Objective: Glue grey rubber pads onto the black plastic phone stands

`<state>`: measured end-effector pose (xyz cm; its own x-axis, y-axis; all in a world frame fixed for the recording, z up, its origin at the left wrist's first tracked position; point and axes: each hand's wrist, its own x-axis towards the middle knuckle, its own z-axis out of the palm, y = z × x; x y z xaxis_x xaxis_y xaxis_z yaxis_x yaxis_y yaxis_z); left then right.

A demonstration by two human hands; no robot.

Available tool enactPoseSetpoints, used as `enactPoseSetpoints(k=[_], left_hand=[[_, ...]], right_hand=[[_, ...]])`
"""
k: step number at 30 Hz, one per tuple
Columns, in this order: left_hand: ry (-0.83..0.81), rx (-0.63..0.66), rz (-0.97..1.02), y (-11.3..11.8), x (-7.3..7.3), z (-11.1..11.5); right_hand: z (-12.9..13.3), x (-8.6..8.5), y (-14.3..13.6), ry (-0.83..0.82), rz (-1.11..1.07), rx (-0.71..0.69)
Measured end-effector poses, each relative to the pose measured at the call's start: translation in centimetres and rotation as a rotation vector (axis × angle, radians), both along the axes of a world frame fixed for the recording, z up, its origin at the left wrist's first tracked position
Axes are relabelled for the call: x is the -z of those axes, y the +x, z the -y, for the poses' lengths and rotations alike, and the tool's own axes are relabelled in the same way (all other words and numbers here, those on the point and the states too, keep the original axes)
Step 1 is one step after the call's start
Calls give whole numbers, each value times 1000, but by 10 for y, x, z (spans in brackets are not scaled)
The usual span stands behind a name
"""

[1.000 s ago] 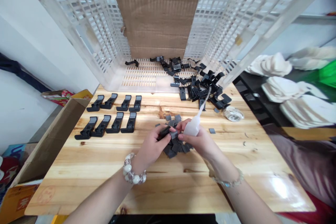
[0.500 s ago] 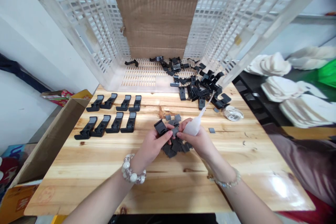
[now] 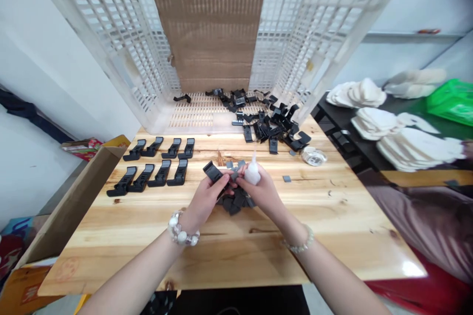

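My left hand point(image 3: 205, 198) is closed on a bent black plastic clip point(image 3: 212, 171), its raised end sticking out past my fingers. In my right hand point(image 3: 266, 194) sits a small white squeeze bottle point(image 3: 253, 174), its thin nozzle pointing up. The right thumb and fingertips also pinch a small grey square pad point(image 3: 234, 176), close beside the clip; whether the two touch I cannot tell. Under both hands lies a loose pile of dark grey square pads point(image 3: 233, 204), partly hidden. Two rows of black clips point(image 3: 160, 174) with grey pads on them stand at the left.
A white plastic crate point(image 3: 155, 120) lies on its side at the back, cardboard point(image 3: 210, 39) inside. Loose black clips point(image 3: 275, 125) spill from it onto the wooden table point(image 3: 148, 236). A tape roll point(image 3: 314, 156) and a single pad point(image 3: 287, 178) lie right. White stacks point(image 3: 402, 147) stand beyond.
The bottle has swung from leaning right to nearly upright. Both hands keep their holds, and the clip has tilted somewhat. The whole view has shifted, showing more of the crate and right side.
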<state>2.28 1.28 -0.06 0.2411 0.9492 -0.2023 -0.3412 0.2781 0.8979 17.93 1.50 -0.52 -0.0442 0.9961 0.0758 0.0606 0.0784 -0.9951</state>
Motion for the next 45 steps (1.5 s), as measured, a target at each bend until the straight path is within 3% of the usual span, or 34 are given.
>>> enactPoseSetpoints(k=[4, 14, 19, 33, 45], left_hand=[[23, 11, -10, 1, -3, 1], [108, -34, -38, 4, 9, -5], [137, -41, -33, 4, 8, -6], [61, 116, -61, 5, -2, 4], [135, 217, -128, 9, 4, 8]], right_hand=[[0, 2, -2, -13, -12, -55], [-6, 10, -10, -99, -195, -69], [-5, 7, -11, -136, -245, -79], [-6, 0, 9, -196, -352, -48], [-7, 7, 10, -249, -337, -205]])
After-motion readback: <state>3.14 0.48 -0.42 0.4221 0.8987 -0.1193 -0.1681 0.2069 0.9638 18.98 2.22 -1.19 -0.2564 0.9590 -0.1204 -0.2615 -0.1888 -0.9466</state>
